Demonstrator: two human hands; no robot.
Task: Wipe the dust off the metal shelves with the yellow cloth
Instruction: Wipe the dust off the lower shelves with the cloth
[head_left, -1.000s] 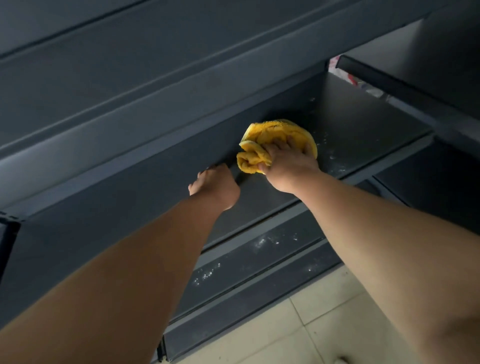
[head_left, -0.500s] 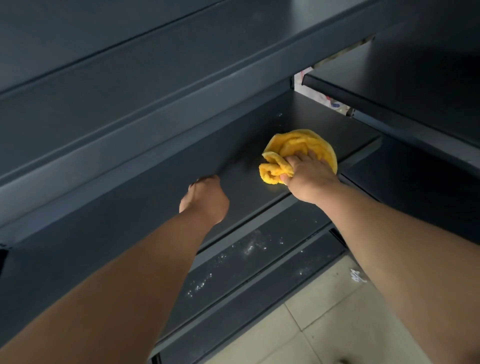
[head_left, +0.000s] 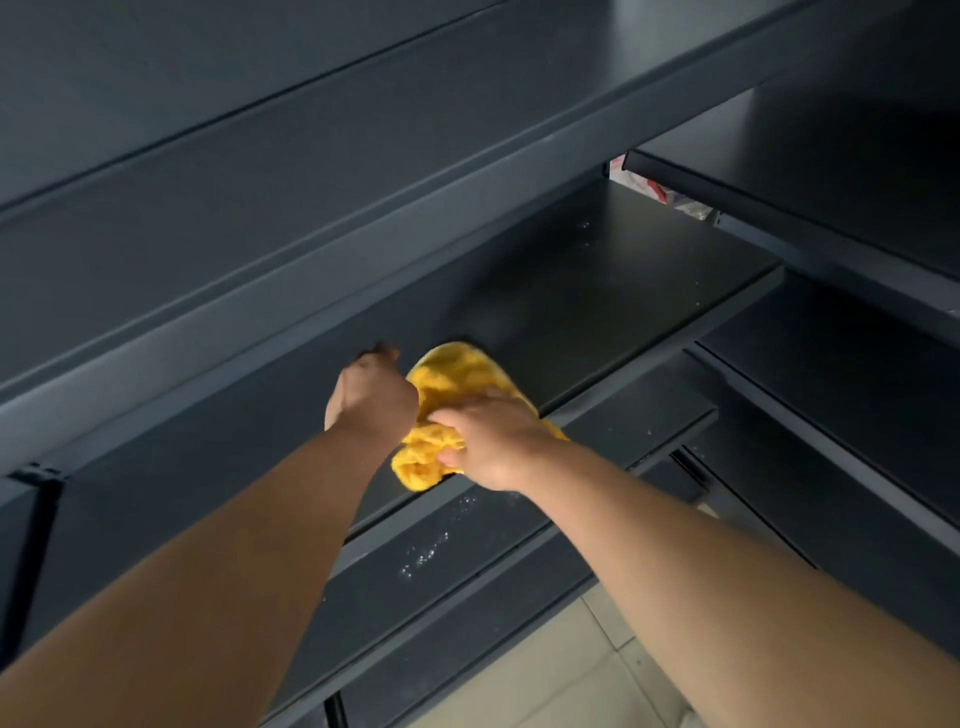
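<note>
Yellow cloth (head_left: 457, 379) in right hand (head_left: 488, 441)

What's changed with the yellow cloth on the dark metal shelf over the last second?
The right hand, gripping the crumpled yellow cloth throughout, swept it right along the dark metal shelf, then back left toward the front edge, beside the left hand. That hand stayed on the shelf. The lower shelf is still dusty.

Two bare forearms fill the lower part of the view, broad near the frame's edge and tapering towards the wrists, their surface smooth and unmarked. The left hand (head_left: 371, 397) is bare too, showing its back and knuckles, slightly blurred. The right hand (head_left: 488, 447) shows its back, bare fingers and thumb.
</note>
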